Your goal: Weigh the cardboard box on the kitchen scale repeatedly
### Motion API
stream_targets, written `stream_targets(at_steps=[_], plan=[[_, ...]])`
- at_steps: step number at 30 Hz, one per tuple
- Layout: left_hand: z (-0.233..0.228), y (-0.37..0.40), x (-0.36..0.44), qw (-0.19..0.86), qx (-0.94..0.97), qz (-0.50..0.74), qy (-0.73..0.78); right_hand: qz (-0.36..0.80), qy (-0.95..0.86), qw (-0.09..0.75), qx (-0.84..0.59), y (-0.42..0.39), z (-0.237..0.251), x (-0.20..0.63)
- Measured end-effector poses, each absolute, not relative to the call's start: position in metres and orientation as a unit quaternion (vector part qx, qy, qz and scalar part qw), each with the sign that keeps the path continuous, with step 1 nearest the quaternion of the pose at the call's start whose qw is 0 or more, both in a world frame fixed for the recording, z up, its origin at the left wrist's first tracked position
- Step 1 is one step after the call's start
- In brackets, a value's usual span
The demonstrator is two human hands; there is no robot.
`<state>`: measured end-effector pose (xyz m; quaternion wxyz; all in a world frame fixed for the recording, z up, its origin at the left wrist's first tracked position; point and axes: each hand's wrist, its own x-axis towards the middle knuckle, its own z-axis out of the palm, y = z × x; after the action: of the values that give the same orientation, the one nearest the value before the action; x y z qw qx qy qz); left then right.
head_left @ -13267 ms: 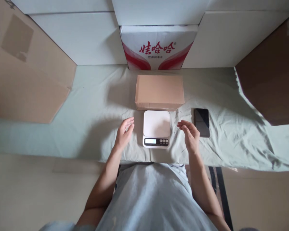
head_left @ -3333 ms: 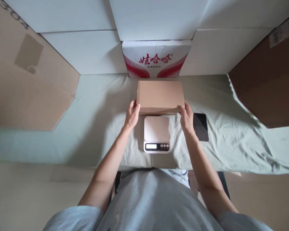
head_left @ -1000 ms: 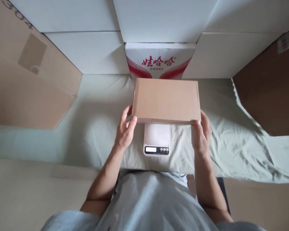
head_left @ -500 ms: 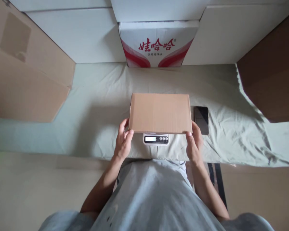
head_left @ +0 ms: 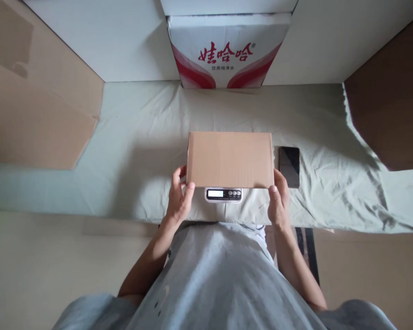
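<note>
Head view: both hands, left hand [head_left: 179, 198] and right hand [head_left: 278, 201], clasp the cardboard box [head_left: 230, 159] by its near corners. It sits over the scale [head_left: 223, 195], seemingly set down; letting go remains.

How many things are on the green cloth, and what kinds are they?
Brown cardboard box: 1, held by the left hand and right hand
Kitchen scale: 1, under the box
Phone: 1
Red-and-white printed box: 1
Total: 4
</note>
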<state>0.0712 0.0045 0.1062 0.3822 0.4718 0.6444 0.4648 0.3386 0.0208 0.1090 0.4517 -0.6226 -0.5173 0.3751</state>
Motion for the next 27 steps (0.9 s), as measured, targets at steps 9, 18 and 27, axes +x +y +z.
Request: stream_targets(at_steps=[9, 18, 27], plan=[[0.11, 0.02, 0.049, 0.342, 0.458, 0.499, 0.651, 0.355, -0.457, 0.535, -0.615, 0.036, 0.102, 0.354], [0.105, 0.01, 0.055, 0.37, 0.461, 0.481, 0.648, 0.365, -0.477, 0.516, -0.611, 0.029, 0.108, 0.345], [0.115, 0.01, 0.059, 0.373, 0.465, 0.463, 0.655, 0.371, -0.493, 0.486, -0.619, 0.027, 0.109, 0.345]])
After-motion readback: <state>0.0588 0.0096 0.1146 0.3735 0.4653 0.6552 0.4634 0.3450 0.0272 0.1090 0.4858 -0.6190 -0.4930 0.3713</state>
